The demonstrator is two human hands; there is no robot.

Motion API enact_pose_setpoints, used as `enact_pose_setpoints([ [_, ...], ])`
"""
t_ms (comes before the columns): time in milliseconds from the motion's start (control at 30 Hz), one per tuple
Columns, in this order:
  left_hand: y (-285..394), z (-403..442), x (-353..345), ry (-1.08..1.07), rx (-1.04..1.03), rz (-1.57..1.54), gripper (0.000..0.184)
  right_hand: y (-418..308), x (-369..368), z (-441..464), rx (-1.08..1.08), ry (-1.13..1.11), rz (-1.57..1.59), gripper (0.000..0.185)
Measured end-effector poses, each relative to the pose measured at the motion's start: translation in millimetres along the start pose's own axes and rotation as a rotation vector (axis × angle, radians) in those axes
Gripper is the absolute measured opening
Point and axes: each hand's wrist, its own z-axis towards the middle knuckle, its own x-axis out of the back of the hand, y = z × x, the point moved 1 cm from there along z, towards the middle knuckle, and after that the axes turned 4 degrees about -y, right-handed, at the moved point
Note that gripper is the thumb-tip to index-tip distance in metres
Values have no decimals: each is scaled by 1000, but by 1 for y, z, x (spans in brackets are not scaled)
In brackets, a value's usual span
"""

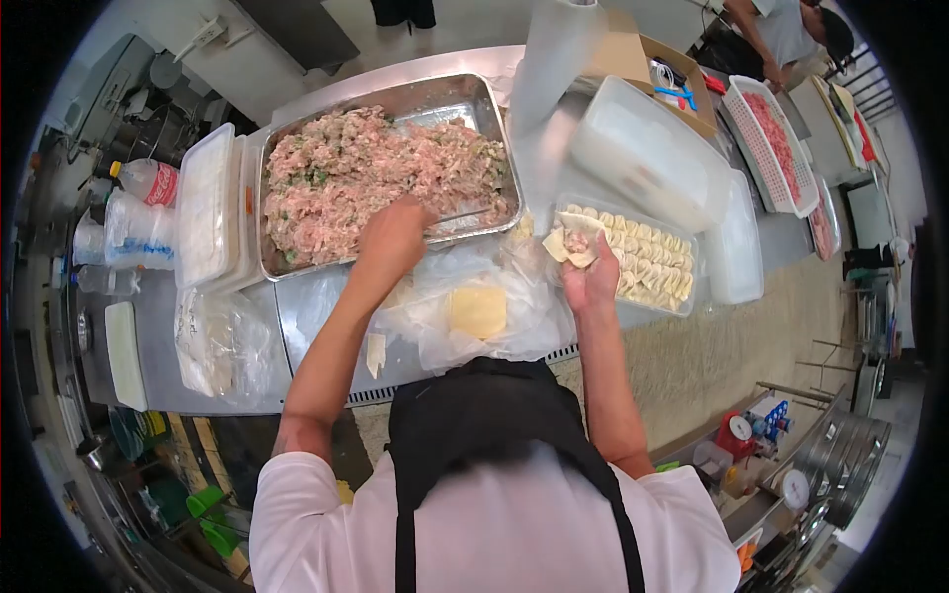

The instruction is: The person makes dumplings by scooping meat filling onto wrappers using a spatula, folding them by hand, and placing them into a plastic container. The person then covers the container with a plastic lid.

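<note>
My left hand (395, 235) is closed round a thin metal utensil (461, 214), at the near edge of a steel tray (492, 104) of ground meat mixture (341, 168) with green bits. The utensil's handle is hidden in my fist. In my right hand (594, 280) a dumpling wrapper (576, 237) lies spread, with a small lump of meat filling on it. Right beside that hand is a clear plastic tray (682, 308) with rows of folded dumplings (647, 252). A stack of square wrappers (478, 311) rests on plastic film (415, 321) in front of me.
Lidded plastic containers (206, 212) stand left of the meat tray; bottles (148, 181) and a plastic bag (222, 341) are beyond and nearer. At right are a large translucent container (652, 148), a cardboard box (677, 59) and a white basket (756, 94) of meat. Another person (776, 35) is at the far right.
</note>
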Motion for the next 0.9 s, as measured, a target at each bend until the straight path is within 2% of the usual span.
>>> enact_pose_setpoints([
  [33, -2, 8, -10, 6, 4, 1, 35, 2, 1, 0, -24, -15, 17, 44],
  [100, 2, 22, -27, -62, -25, 14, 17, 3, 1, -3, -30, 4, 4, 44],
  [200, 17, 18, -32, -82, -71, 3, 10, 2, 1, -7, -27, 45, -6, 44],
  [267, 13, 13, -17, -83, -27, -91, 15, 3, 5, -7, -24, 63, -2, 43],
  [300, 8, 10, -8, -80, 21, -184, 25, 7, 10, -3, -28, 33, -37, 43],
  [333, 2, 7, -2, -85, 18, -182, 25, 8, 11, -2, -32, 3, -73, 43],
  [400, -9, 5, 7, -151, -107, -471, 33, 14, 7, -2, -35, -8, -63, 42],
  [433, -8, 1, 7, -158, -116, -470, 33, 17, 3, -4, -40, -19, -57, 42],
  [500, -2, -14, 3, -52, -90, -529, 38, 19, -8, -9, -83, -54, 0, 42],
  [533, 6, -17, -2, -57, -97, -533, 38, 20, -15, -11, -136, -98, 54, 41],
  [600, 28, -23, -13, 157, -258, -537, 35, 21, -27, -14, -160, -94, 62, 41],
  [667, 32, -32, -32, 109, -212, -424, 33, 24, -28, -9, -193, -100, 70, 42],
  [733, 40, -42, -29, 82, -157, -257, 27, 28, -21, 2, -133, 38, 79, 42],
  [833, 58, -53, -3, 167, -130, -373, 26, 21, -29, -9, -49, 97, 25, 44],
  [900, 62, -49, -25, 193, -155, -381, 25, 21, -36, -13, -66, 68, 35, 43],
])
